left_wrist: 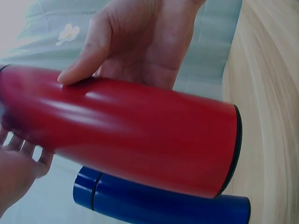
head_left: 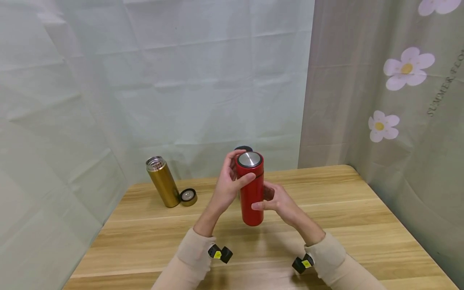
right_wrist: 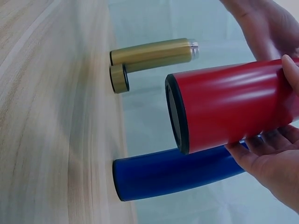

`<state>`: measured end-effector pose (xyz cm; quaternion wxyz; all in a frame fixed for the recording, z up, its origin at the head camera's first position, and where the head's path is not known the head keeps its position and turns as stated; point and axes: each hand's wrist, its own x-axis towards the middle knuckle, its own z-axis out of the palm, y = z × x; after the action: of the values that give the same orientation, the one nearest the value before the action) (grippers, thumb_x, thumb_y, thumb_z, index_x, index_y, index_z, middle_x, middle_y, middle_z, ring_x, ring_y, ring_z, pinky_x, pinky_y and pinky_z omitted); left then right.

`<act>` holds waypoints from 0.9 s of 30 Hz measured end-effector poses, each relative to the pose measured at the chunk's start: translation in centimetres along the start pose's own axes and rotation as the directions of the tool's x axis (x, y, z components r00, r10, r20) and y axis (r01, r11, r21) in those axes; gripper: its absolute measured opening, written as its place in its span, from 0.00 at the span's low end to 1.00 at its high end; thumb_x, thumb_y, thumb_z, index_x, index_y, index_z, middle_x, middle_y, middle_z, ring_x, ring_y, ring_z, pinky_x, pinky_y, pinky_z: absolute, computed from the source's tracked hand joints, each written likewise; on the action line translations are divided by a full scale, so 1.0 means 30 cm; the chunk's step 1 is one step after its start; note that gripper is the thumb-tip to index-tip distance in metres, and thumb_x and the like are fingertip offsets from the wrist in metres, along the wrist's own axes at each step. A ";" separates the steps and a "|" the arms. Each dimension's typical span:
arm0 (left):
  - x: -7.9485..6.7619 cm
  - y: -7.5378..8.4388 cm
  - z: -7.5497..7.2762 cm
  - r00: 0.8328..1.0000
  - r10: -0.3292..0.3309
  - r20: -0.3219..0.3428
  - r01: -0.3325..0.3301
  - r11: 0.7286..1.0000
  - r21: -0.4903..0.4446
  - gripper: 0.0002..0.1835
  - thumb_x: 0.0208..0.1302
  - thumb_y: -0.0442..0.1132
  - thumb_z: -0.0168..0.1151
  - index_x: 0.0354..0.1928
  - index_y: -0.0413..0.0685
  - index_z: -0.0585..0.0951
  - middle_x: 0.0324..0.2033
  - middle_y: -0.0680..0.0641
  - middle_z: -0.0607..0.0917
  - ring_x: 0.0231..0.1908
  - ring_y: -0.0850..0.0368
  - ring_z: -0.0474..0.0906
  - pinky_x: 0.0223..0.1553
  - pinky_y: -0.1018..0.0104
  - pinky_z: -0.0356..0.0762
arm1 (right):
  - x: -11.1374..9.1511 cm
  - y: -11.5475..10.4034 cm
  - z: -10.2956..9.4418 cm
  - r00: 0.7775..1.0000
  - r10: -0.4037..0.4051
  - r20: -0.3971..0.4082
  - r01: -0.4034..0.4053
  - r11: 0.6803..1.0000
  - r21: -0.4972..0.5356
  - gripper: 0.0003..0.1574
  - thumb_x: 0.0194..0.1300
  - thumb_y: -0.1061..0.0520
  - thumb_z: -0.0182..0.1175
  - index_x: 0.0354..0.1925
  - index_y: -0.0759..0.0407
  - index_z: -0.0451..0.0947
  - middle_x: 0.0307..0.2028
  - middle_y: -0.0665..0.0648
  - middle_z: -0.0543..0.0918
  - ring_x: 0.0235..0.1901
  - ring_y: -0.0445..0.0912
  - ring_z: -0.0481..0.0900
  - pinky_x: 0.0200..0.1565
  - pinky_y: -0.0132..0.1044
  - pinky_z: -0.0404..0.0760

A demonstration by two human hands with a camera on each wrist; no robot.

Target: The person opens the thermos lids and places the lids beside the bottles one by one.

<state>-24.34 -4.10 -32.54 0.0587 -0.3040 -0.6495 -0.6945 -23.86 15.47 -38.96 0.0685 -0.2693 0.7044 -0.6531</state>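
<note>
A red thermos flask (head_left: 251, 197) with a steel-topped lid (head_left: 250, 159) stands nearly upright between the two hands, raised above the table. My left hand (head_left: 229, 180) grips it at the lid end, thumb across the front just by the seam. Lower down, my right hand (head_left: 280, 202) holds the body from the right, with its thumb on the near side and its fingers behind. The flask's dark base (right_wrist: 175, 114) faces the table in the right wrist view. Behind it stands a blue flask (right_wrist: 163, 172), mostly hidden in the head view.
On the wooden table (head_left: 145, 245), a gold flask (head_left: 164, 183) stands uncapped at the left. Its gold lid (head_left: 189, 197) lies close beside it. A pale curtain (head_left: 203, 92) hangs behind the table, and a flowered one (head_left: 337, 121) hangs at the right.
</note>
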 end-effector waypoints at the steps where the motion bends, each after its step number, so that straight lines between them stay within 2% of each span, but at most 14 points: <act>1: 0.000 -0.001 -0.004 1.000 0.000 0.017 0.000 1.000 0.003 0.42 0.65 0.54 0.72 0.75 0.50 0.63 0.64 0.42 0.77 0.62 0.47 0.74 0.65 0.54 0.74 | 0.000 0.000 0.000 1.000 -0.002 0.002 0.002 1.000 0.003 0.34 0.64 0.53 0.69 0.67 0.54 0.76 0.58 0.56 0.85 0.58 0.55 0.81 0.60 0.50 0.80; 4: 0.000 -0.002 -0.016 0.998 -0.007 0.063 0.005 1.000 0.029 0.41 0.68 0.58 0.67 0.77 0.51 0.62 0.63 0.41 0.77 0.61 0.46 0.75 0.61 0.55 0.78 | -0.002 -0.002 -0.001 1.000 -0.002 0.003 0.002 1.000 0.011 0.34 0.64 0.53 0.69 0.68 0.55 0.75 0.58 0.56 0.85 0.58 0.56 0.81 0.60 0.50 0.79; 8: -0.002 0.000 -0.020 0.996 -0.028 0.082 0.022 0.997 0.074 0.39 0.71 0.58 0.61 0.78 0.51 0.64 0.62 0.41 0.78 0.59 0.47 0.75 0.58 0.55 0.79 | -0.004 -0.010 -0.001 1.000 0.009 -0.004 -0.009 1.000 0.011 0.34 0.63 0.54 0.70 0.67 0.55 0.76 0.58 0.56 0.85 0.58 0.56 0.82 0.60 0.50 0.80; 12: -0.002 0.001 -0.014 0.997 -0.039 0.063 0.035 0.998 0.060 0.40 0.69 0.58 0.64 0.76 0.50 0.65 0.61 0.41 0.78 0.59 0.48 0.75 0.58 0.55 0.78 | -0.005 -0.014 0.000 1.000 0.015 -0.005 -0.015 1.000 0.005 0.35 0.63 0.54 0.70 0.67 0.55 0.75 0.58 0.56 0.85 0.58 0.55 0.82 0.60 0.51 0.80; 20: 0.001 -0.001 0.003 1.000 0.013 -0.015 -0.013 1.000 -0.005 0.43 0.63 0.55 0.74 0.73 0.48 0.64 0.63 0.42 0.78 0.62 0.48 0.74 0.69 0.51 0.68 | -0.004 -0.012 0.000 1.000 0.019 -0.007 -0.019 1.000 -0.003 0.35 0.63 0.52 0.70 0.67 0.55 0.76 0.58 0.56 0.85 0.57 0.55 0.82 0.59 0.50 0.81; 23: 0.000 -0.002 0.000 1.000 0.009 0.006 -0.009 1.000 -0.005 0.45 0.63 0.56 0.74 0.74 0.49 0.63 0.63 0.42 0.77 0.62 0.47 0.74 0.67 0.51 0.70 | -0.004 -0.012 0.000 1.000 0.015 -0.008 -0.015 1.000 0.001 0.34 0.63 0.53 0.70 0.67 0.55 0.76 0.57 0.57 0.85 0.57 0.55 0.82 0.59 0.50 0.81; 27: 0.000 -0.003 -0.011 0.998 -0.001 0.059 -0.001 0.999 0.035 0.43 0.67 0.61 0.68 0.77 0.53 0.63 0.63 0.41 0.78 0.61 0.47 0.75 0.62 0.52 0.76 | -0.004 -0.011 0.001 1.000 0.007 -0.004 -0.007 1.000 0.009 0.35 0.64 0.54 0.70 0.68 0.56 0.75 0.58 0.58 0.85 0.57 0.56 0.82 0.59 0.49 0.81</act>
<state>-24.50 -4.39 -32.62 0.0451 -0.3232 -0.6631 -0.6736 -23.65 15.48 -38.67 0.0708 -0.2653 0.7028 -0.6563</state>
